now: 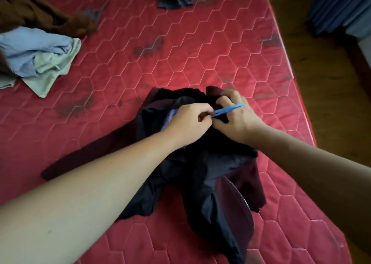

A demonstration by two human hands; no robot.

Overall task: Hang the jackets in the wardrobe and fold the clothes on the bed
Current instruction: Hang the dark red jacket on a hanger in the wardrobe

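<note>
Maroon, limp and light, the jacket (200, 163) flops on the mattress (180, 53), so both hands, left (188, 123) and right (239, 119), pinch the stiff blue hanger (227, 109) at its collar.

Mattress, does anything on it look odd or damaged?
Yes. The red mattress is bare, with no sheet, and carries dark grey smudges, like stains or worn patches, in several spots, for example mid-bed and near its right edge.
</note>
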